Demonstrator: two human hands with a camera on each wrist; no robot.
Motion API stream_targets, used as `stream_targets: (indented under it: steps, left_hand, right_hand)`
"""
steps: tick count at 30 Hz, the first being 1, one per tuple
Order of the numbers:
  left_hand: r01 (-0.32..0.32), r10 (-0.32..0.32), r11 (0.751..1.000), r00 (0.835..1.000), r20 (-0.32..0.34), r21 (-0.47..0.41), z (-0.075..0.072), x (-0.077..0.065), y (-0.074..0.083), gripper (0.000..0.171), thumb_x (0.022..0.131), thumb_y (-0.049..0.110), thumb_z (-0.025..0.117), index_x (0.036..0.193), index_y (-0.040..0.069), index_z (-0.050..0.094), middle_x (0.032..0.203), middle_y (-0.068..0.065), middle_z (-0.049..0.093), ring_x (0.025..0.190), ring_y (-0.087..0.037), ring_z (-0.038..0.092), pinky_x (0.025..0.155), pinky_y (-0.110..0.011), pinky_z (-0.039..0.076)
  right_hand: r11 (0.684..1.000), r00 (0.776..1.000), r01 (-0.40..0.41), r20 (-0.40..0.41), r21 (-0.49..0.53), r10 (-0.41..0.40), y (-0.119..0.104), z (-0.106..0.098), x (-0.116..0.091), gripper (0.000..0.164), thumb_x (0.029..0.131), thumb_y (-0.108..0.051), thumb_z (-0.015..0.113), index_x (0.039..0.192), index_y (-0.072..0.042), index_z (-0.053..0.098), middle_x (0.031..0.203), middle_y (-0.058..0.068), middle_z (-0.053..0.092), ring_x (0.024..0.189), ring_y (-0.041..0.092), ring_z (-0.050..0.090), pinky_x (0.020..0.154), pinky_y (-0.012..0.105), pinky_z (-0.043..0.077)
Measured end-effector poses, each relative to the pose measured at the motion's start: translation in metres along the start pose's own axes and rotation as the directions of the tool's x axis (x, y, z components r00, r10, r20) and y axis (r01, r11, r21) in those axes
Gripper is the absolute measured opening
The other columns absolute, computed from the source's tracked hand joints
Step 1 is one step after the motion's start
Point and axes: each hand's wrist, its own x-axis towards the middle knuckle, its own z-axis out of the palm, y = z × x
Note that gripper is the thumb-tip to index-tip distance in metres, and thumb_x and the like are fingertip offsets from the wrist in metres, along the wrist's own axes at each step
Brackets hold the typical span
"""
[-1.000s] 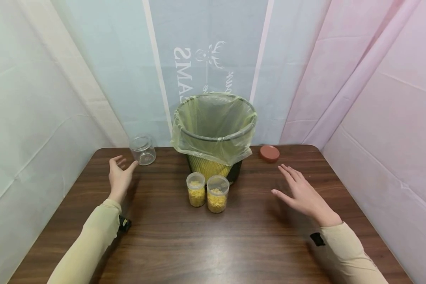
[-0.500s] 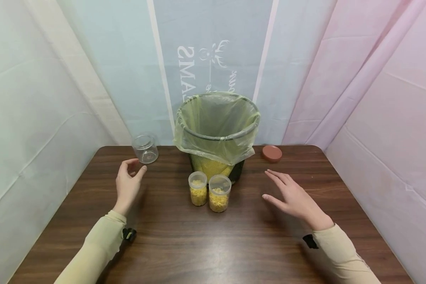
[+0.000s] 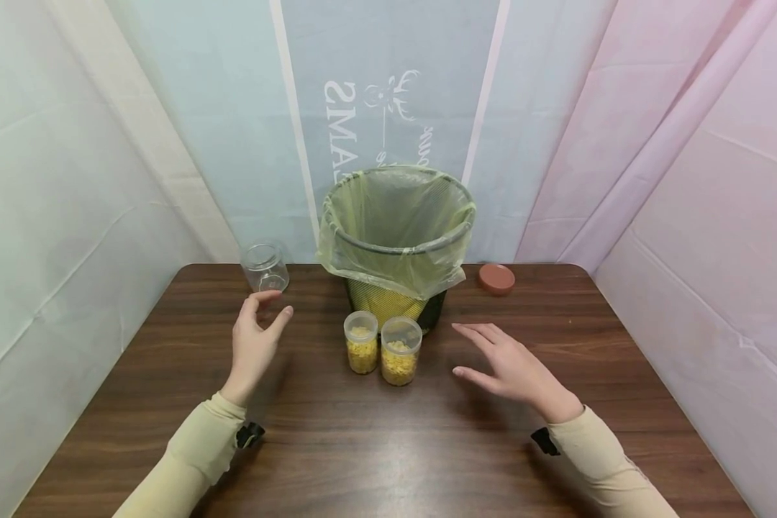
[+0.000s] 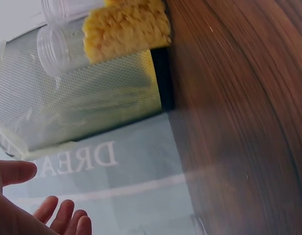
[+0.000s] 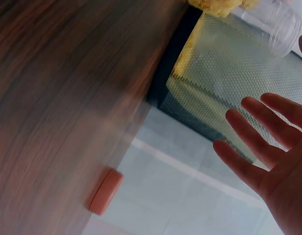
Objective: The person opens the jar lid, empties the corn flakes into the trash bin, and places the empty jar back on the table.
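Two clear lidless jars stand side by side mid-table, each partly filled with yellow flake-like or pasta-like pieces: a left jar [image 3: 361, 352] and a right jar [image 3: 399, 360]. To their left hovers my left hand [image 3: 254, 345], thumb and fingers apart with nothing between them. My right hand [image 3: 508, 370] is off to the right of the jars, fingers extended, holding nothing. In the left wrist view the filled jar [image 4: 121, 34] shows beyond the left hand [image 4: 23, 210]. The right wrist view shows the spread right hand [image 5: 278, 156] and part of a jar [image 5: 268, 22].
A mesh wastebasket [image 3: 395, 288] with a pale yellow-green liner stands right behind the jars. An empty clear jar [image 3: 265, 262] is at the back left, partly behind the left hand. A reddish-brown lid [image 3: 496, 278] lies at the back right. Fabric walls surround the table [image 3: 375, 460].
Both hands have moved inward toward the two filled jars, the left one going right and the right one going left. The jars, lid and wastebasket stay in place; the view shifted slightly.
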Motion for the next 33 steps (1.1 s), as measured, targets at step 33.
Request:
stream_targets:
  steps: [33]
  left_hand:
    - [0.012,-0.005,0.999,0.983,0.182,-0.034,0.015,-0.034,0.064,0.031,0.088,0.005,0.065,0.117,-0.003,0.057,0.12,-0.02,0.059,0.112,-0.03,0.054,0.092,-0.038,0.042]
  right_hand:
    - [0.999,0.99,0.018,-0.136,-0.032,-0.022,-0.044,0.034,0.057,0.068,0.08,-0.055,0.067,0.132,-0.014,0.053,0.117,0.002,0.06,0.104,0.018,0.058,0.08,0.038,0.053]
